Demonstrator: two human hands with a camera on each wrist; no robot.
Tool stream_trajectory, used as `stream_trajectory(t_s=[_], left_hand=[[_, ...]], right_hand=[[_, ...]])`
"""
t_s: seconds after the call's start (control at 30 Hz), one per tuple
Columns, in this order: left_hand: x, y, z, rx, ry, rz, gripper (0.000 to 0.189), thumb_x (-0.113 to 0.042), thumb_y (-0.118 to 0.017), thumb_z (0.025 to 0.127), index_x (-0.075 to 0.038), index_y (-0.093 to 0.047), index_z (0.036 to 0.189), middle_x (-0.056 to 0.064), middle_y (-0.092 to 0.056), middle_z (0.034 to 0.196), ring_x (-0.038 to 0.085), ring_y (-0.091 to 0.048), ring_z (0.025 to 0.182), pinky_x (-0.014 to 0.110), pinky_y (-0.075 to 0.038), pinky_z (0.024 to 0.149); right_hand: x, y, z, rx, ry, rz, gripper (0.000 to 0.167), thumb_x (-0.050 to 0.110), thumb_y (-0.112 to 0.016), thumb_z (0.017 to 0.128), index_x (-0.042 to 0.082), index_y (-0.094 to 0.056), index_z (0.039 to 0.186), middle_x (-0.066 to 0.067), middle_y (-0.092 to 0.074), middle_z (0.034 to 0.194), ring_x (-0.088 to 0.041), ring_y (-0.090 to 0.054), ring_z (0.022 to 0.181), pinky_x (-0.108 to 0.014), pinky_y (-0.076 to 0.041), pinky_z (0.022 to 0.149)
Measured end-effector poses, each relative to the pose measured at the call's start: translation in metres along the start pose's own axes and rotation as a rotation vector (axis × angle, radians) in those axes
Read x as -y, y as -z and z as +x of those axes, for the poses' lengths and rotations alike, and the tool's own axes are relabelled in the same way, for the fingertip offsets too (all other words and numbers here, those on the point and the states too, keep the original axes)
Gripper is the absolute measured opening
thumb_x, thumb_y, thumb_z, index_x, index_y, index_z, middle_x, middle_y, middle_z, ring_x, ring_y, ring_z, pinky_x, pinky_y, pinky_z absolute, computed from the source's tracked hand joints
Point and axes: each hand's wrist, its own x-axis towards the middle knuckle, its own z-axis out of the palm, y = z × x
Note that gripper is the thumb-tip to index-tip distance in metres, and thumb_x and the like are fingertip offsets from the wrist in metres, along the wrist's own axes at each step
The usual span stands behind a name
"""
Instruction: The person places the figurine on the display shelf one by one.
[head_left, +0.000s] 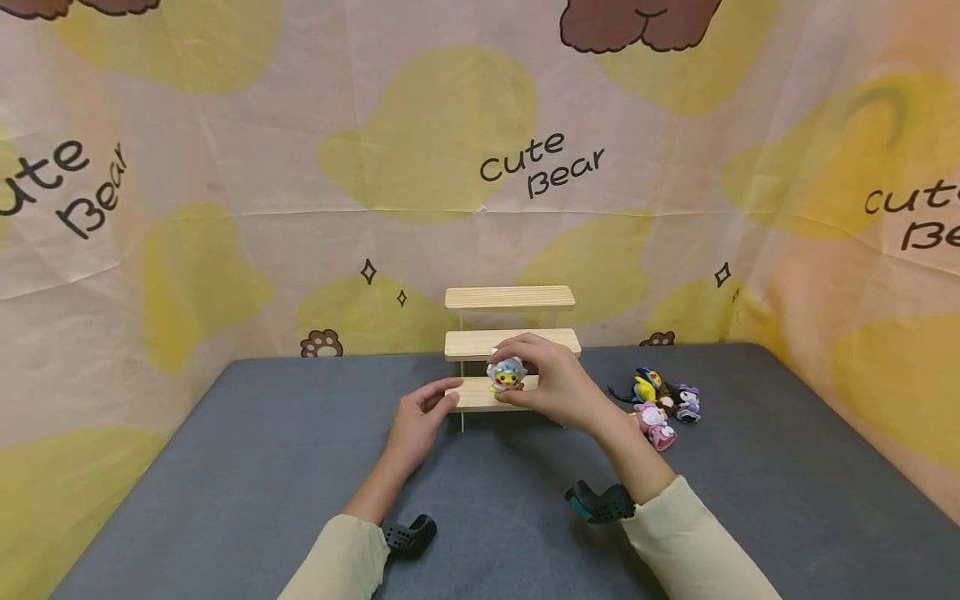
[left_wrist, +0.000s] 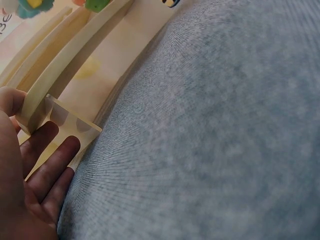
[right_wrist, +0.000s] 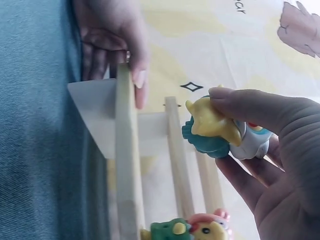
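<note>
A small toy figurine [head_left: 507, 375] with a yellow face and a white and light-blue hood is pinched between the thumb and fingers of my right hand [head_left: 558, 385], over the lowest step of a three-tier wooden display shelf [head_left: 510, 297]. My left hand [head_left: 412, 427] grips the left end of that step, thumb on top and fingers beneath, beside the clear side panel [left_wrist: 75, 114]. In the right wrist view, another figurine [right_wrist: 172, 230], green with a pink and yellow head, is on the lowest step; my right hand hides it in the head view.
Several toy figures [head_left: 652, 425] lie in a cluster on the grey tabletop [head_left: 300, 483], right of the shelf. Behind stands a printed cloth backdrop [head_left: 420, 125] that also runs along both sides. A dark wrist device [head_left: 411, 536] sits on each forearm.
</note>
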Motion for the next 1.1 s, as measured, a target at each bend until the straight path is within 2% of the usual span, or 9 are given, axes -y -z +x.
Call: stream_trajectory(t_s=[0.4,0.7,1.1], left_hand=[[0.001,-0.002,0.001,0.003,-0.008,-0.029,0.025,-0.017,-0.068,0.097,-0.012,-0.075,0.120,0.012,-0.075,0.119,0.000,-0.064,0.095,0.017,-0.048,0.081],[0.002,-0.001,0.001,0.003,-0.009,-0.032,0.024,-0.016,-0.068,0.097,-0.011,-0.075,0.120,0.012,-0.075,0.117,0.000,-0.062,0.089,0.017,-0.047,0.079],[0.002,-0.001,0.001,0.005,-0.014,-0.015,0.024,-0.018,-0.068,0.097,-0.013,-0.075,0.120,0.011,-0.075,0.119,0.004,-0.061,0.090,0.020,-0.045,0.077]], right_hand=[[-0.005,-0.015,0.000,0.028,-0.013,-0.085,0.037,0.005,-0.088,0.075,0.013,-0.072,0.108,-0.004,-0.065,0.117,-0.022,-0.063,0.110,-0.040,-0.056,0.091],[-0.005,-0.025,0.001,-0.024,-0.011,-0.089,0.033,0.004,-0.089,0.073,0.012,-0.074,0.101,-0.005,-0.067,0.112,-0.024,-0.066,0.107,-0.043,-0.056,0.091],[-0.006,-0.025,0.001,0.002,-0.052,-0.144,0.030,0.005,-0.087,0.077,0.013,-0.075,0.104,-0.008,-0.071,0.125,-0.027,-0.065,0.119,-0.045,-0.053,0.099]])
